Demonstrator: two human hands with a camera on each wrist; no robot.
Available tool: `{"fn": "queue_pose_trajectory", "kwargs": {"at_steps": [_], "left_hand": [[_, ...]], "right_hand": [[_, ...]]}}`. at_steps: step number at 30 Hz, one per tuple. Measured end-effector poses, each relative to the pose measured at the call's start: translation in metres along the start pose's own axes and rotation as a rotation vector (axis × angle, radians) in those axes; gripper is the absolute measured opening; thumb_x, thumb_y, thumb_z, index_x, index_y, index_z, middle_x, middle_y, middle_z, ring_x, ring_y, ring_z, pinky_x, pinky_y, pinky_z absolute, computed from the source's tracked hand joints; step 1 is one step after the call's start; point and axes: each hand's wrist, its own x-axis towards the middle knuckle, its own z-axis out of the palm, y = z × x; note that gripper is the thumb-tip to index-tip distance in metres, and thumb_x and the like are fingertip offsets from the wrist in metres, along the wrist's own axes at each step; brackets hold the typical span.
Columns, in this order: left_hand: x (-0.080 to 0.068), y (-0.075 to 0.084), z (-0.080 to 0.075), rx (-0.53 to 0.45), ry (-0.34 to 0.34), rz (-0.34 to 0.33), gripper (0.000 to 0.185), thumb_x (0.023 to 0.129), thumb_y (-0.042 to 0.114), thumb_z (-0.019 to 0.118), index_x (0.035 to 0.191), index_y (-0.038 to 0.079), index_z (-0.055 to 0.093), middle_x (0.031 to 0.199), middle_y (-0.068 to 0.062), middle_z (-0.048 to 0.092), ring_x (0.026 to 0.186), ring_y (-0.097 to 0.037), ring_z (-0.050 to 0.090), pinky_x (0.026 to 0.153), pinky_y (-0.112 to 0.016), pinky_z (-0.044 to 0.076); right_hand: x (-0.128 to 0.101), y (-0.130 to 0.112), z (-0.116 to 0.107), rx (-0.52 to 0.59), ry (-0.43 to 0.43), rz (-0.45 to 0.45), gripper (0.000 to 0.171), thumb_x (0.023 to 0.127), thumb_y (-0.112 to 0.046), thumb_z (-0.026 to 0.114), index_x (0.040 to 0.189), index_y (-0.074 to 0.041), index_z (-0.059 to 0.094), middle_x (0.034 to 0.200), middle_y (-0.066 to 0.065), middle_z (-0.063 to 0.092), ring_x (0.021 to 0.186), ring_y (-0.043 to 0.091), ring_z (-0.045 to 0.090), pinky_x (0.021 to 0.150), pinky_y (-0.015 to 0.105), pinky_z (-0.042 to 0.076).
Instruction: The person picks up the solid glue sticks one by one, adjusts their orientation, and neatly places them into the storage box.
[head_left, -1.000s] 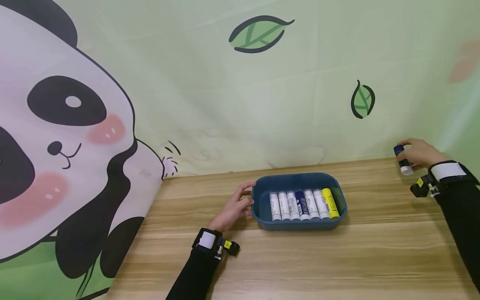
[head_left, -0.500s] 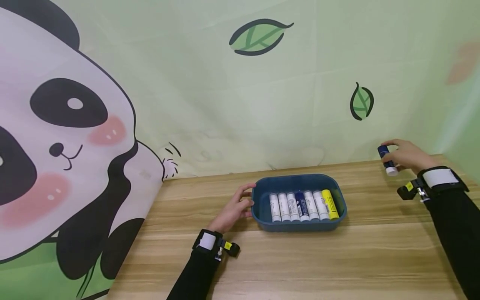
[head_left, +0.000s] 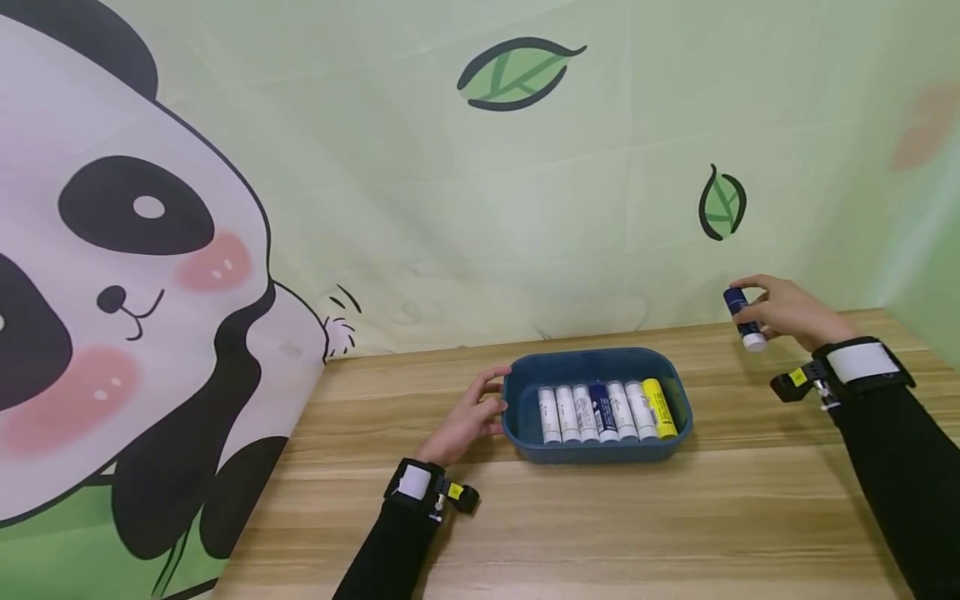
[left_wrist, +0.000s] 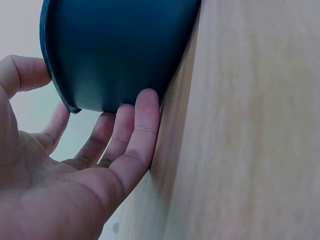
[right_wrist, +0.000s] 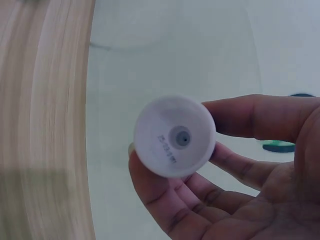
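A dark blue plastic box (head_left: 600,452) stands on the table with a row of tube-shaped sticks in it. Most are white; one is navy blue (head_left: 603,412) and the rightmost is yellow (head_left: 660,408). My left hand (head_left: 468,414) rests its fingers against the box's left end; in the left wrist view, the fingertips (left_wrist: 146,102) touch the outer wall. To the right of the box, my right hand (head_left: 795,310) pinches a navy glue stick (head_left: 742,315) between thumb and fingers, tilted above the table. Its white base (right_wrist: 175,136) faces the right wrist camera.
The wooden table (head_left: 600,533) ends at the back against a pale green cloth (head_left: 420,208) printed with leaves and a large panda (head_left: 135,308). A band with a small camera sits on each wrist.
My right hand has moved left toward the box, carrying the glue stick. The left hand and the box stay where they were.
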Motion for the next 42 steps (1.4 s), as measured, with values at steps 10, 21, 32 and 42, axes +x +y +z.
{"fn": "queue_pose_trajectory", "kwargs": {"at_steps": [10,21,32,42], "left_hand": [[0.0,0.002,0.0,0.005,-0.007,0.0,0.062,0.098,0.011,0.048,0.158,0.022,0.035,0.148,-0.019,0.033,0.111,-0.024,0.056,0.084,-0.029,0.058],[0.0,0.002,-0.001,0.006,-0.009,0.009,0.062,0.098,0.01,0.047,0.158,0.021,0.034,0.149,-0.019,0.033,0.113,-0.025,0.055,0.084,-0.03,0.058],[0.001,-0.002,-0.001,-0.005,-0.002,0.013,0.062,0.097,0.009,0.048,0.157,0.02,0.036,0.148,-0.019,0.034,0.111,-0.024,0.055,0.084,-0.031,0.058],[-0.001,0.001,0.0,-0.004,-0.014,0.007,0.062,0.098,0.01,0.048,0.157,0.021,0.034,0.15,-0.02,0.032,0.111,-0.024,0.055,0.084,-0.031,0.058]], "right_hand": [[0.001,-0.009,0.013,0.007,-0.016,-0.016,0.07,0.102,-0.015,0.055,0.157,0.01,0.02,0.135,0.043,0.042,0.1,0.032,0.062,0.075,0.033,0.058],[0.0,-0.029,0.019,-0.015,-0.023,-0.061,0.069,0.102,-0.015,0.056,0.157,0.008,0.021,0.133,0.04,0.044,0.103,0.035,0.061,0.076,0.034,0.057],[-0.001,-0.055,0.033,0.004,-0.059,-0.106,0.068,0.101,-0.013,0.057,0.158,0.007,0.023,0.129,0.037,0.049,0.1,0.032,0.062,0.076,0.034,0.057],[-0.004,-0.081,0.047,0.005,-0.078,-0.133,0.068,0.101,-0.013,0.058,0.157,0.006,0.026,0.125,0.034,0.052,0.094,0.027,0.064,0.075,0.034,0.057]]}}
